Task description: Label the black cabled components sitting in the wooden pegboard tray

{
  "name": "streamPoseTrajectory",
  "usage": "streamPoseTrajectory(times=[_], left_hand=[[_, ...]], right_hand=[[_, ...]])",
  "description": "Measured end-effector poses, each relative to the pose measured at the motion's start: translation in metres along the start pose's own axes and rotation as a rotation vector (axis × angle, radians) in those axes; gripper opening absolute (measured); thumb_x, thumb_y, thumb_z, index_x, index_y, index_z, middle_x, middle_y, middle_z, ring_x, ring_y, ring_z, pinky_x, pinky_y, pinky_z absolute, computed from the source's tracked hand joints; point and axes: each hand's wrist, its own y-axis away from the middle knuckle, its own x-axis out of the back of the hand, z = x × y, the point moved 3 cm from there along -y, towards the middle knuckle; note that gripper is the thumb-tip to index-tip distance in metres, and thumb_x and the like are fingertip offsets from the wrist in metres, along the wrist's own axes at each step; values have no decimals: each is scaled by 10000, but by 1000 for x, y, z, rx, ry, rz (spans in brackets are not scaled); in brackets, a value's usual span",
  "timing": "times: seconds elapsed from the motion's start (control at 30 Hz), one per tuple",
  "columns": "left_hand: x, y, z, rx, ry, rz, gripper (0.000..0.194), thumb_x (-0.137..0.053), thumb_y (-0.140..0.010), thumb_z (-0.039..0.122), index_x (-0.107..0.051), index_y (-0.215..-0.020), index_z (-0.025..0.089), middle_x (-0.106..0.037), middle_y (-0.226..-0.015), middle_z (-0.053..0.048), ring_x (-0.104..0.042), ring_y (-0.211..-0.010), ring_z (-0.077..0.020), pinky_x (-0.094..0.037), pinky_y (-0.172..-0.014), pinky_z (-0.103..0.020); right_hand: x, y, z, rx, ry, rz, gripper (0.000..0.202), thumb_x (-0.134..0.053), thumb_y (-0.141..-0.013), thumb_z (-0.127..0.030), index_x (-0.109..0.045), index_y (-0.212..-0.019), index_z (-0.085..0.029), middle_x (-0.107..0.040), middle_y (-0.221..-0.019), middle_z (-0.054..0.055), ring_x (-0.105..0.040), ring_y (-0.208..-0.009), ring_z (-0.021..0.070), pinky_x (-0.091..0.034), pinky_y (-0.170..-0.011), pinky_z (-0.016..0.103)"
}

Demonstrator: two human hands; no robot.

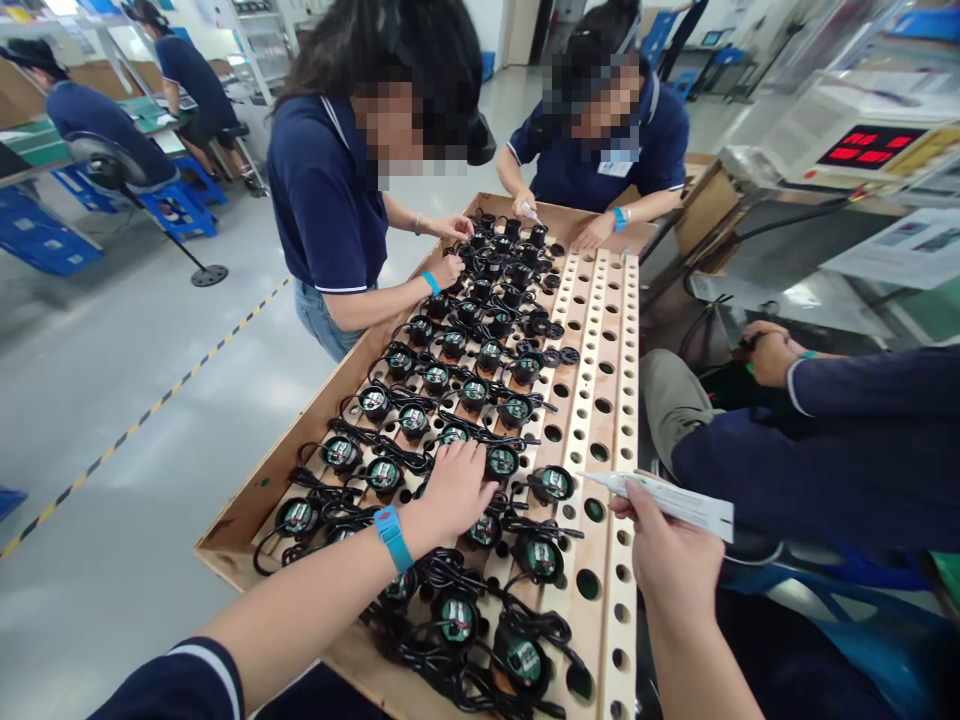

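Observation:
My right hand (pixel 671 550) is closed around a white squeeze tube (pixel 694 505) with a long thin nozzle. The nozzle tip points left, at the rim of a black round housing (pixel 556 484) that has a green circuit board inside. My left hand (pixel 459 482) lies over the rows of housings, fingers stretched forward and thumb apart, close to another black housing (pixel 501 462); what is under the palm is hidden. Black cables (pixel 450 575) lie coiled between the housings. A wooden rack (pixel 626 430) with rows of round holes carries them all.
Across the rack, one co-worker (pixel 330 200) reaches among the housings with both hands; another co-worker (pixel 645 130) holds a white tube at the far end. A seated person's arm (pixel 862 430) is close on my right. A machine with a red display (pixel 870 148) stands behind.

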Motion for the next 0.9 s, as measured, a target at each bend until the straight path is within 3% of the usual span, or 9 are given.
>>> streamPoseTrajectory(times=[0.1,0.23,0.3,0.47,0.67,0.9], left_hand=[[0,-4,-5,22,-18,-17,337,-545,-922,350,-560,-1187,142,-622,-1089,-100,-502,-1080,-281,-432,-957,-452],[-6,0,7,-28,-55,-25,143,-490,-922,180,-597,-1011,153,-582,-991,-80,-493,-973,-246,-447,-856,-404],[-13,6,14,-79,-73,-31,191,-425,-917,95,-600,-975,147,-570,-966,-84,-487,-947,-237,-441,-827,-394],[-26,20,22,-180,-137,21,312,-381,-922,70,-580,-1161,77,-581,-1029,-118,-479,-981,-255,-425,-867,-409],[-33,22,20,-163,-137,44,368,-420,-908,116,-559,-1240,33,-587,-1040,-138,-484,-986,-271,-418,-889,-427],[-33,22,21,-149,-128,65,384,-411,-914,132,-555,-1253,24,-589,-1038,-144,-485,-981,-274,-421,-884,-440]], right_hand=[[-22,-4,5,-56,-127,-70,378,-816,-699,-458,-686,-817,-123,-669,-704,62,-625,-651,181,-521,-640,314],[-54,-6,8,-26,104,-248,347,-788,-725,-469,-714,-811,-142,-699,-749,68,-661,-740,208,-532,-744,340],[-70,-4,4,80,223,-339,302,-732,-783,-467,-716,-832,-169,-693,-748,49,-652,-744,203,-516,-735,337],[-100,1,4,422,377,-497,244,-636,-872,-427,-681,-785,-203,-649,-751,32,-603,-736,175,-465,-699,312],[-112,-2,18,589,467,-579,262,-590,-916,-382,-615,-740,-190,-588,-718,15,-554,-702,141,-412,-655,280],[-117,-5,19,634,446,-602,221,-586,-928,-343,-614,-769,-191,-577,-728,14,-546,-705,132,-412,-666,275]])
